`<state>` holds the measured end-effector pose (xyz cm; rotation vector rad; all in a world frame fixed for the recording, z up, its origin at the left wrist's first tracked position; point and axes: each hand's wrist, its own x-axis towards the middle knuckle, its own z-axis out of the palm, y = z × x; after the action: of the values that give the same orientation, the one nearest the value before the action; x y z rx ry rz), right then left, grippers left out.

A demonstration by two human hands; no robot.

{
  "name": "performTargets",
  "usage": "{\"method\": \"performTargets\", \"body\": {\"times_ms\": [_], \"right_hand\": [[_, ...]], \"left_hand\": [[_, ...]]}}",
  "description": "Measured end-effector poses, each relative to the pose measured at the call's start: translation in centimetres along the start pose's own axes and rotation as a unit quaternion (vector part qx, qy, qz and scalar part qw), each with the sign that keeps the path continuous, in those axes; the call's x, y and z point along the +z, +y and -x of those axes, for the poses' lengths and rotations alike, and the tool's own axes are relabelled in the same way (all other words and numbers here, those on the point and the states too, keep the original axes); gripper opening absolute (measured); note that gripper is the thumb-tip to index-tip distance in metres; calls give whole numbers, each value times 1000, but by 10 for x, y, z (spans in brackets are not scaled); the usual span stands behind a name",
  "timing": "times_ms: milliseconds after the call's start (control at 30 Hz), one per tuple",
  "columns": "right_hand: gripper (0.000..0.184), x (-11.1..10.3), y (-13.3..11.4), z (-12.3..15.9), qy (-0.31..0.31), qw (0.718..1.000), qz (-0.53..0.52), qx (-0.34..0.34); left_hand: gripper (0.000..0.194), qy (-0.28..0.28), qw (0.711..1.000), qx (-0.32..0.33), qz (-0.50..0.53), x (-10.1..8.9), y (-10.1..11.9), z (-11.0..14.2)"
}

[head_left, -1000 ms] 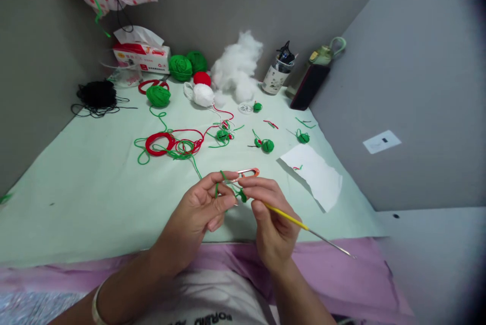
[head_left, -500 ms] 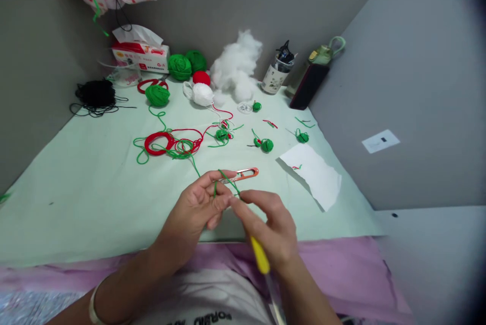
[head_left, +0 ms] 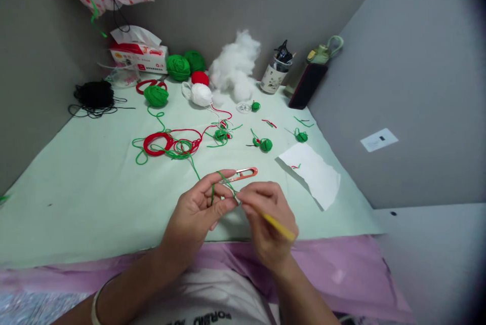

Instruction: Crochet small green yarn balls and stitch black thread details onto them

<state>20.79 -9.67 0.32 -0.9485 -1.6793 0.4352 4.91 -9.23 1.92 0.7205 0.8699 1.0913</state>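
My left hand (head_left: 201,203) pinches green yarn (head_left: 228,182) between thumb and fingers, and a strand of it loops over the raised index finger. Closed round a crochet hook (head_left: 279,225) with a yellow handle, my right hand (head_left: 268,218) meets the left fingertips. The hook's working tip is hidden among the fingers, and its far end is blurred. Any small crocheted piece at the pinch is mostly covered. Just beyond the fingers lie orange-handled thread snips (head_left: 245,173). From the left hand the yarn runs back to a tangle of green strands (head_left: 182,149) on the table.
Behind are a green yarn ball (head_left: 156,96), white yarn (head_left: 201,94), fluffy stuffing (head_left: 237,69), a tissue box (head_left: 140,58), black yarn (head_left: 94,94) and a pen cup (head_left: 274,76). Small green crocheted balls (head_left: 266,145) and torn white paper (head_left: 315,175) lie right of centre.
My right hand has swung the hook's handle from pointing right to pointing toward me, then back partly right. The green piece seen between the fingers is now covered. My left hand has barely moved.
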Motion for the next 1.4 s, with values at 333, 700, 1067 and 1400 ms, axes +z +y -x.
{"method": "performTargets", "body": {"times_ms": [333,700,1067,1400], "right_hand": [[19,-4,2,-11,100,965,-204,128],[17,-2,0,-11,28,936,-303,179],[33,-7,-6,-1,-34,995,62,-77],[37,2,0,3,-6,998,50,-33]], "left_hand": [[26,-78,985,-99,117,-8,10,-9],[32,-76,993,-80,50,-7,9,-3],[35,-74,982,-123,124,-5,8,-6],[48,-29,997,-53,48,0,4,-1]]}}
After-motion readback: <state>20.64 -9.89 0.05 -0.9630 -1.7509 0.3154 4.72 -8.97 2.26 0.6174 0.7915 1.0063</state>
